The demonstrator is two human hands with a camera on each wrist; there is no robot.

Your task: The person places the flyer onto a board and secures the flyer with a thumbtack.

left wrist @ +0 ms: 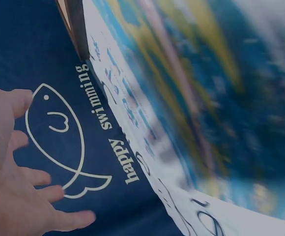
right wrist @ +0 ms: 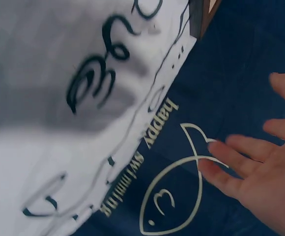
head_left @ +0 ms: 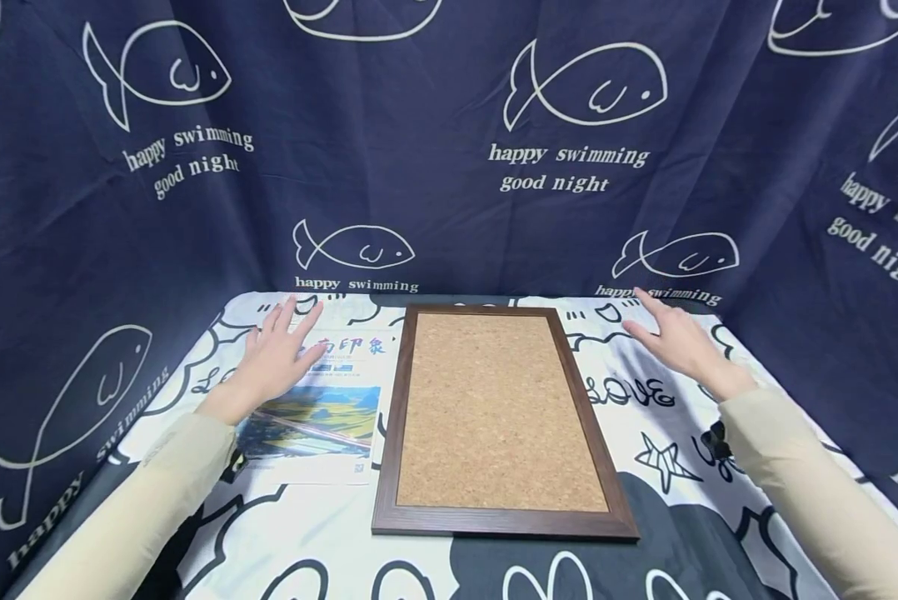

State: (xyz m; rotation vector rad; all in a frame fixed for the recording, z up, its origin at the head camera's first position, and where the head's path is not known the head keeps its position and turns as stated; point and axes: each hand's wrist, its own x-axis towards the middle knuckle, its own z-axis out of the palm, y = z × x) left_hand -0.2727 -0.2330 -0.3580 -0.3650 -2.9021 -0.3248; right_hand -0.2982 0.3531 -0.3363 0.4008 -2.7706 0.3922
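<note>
A cork board (head_left: 501, 408) in a dark brown wooden frame lies flat on the table in the head view. Left of it lies a printed sheet (head_left: 306, 425) with a landscape picture and a line of large characters. My left hand (head_left: 272, 358), fingers spread, hovers over the sheet's upper left part and holds nothing. On the other side of the board, my right hand (head_left: 677, 337) hangs above the tablecloth with its fingers extended and nothing in them. Both wrist views show the left hand (left wrist: 24, 172) and right hand (right wrist: 260, 162) apart from any object.
A white and dark patterned tablecloth (head_left: 314, 533) with cartoon outlines covers the table. Navy curtains (head_left: 449, 150) printed with fish and lettering enclose the back and both sides, right behind the table's far edge. The board's top edge lies near that far edge.
</note>
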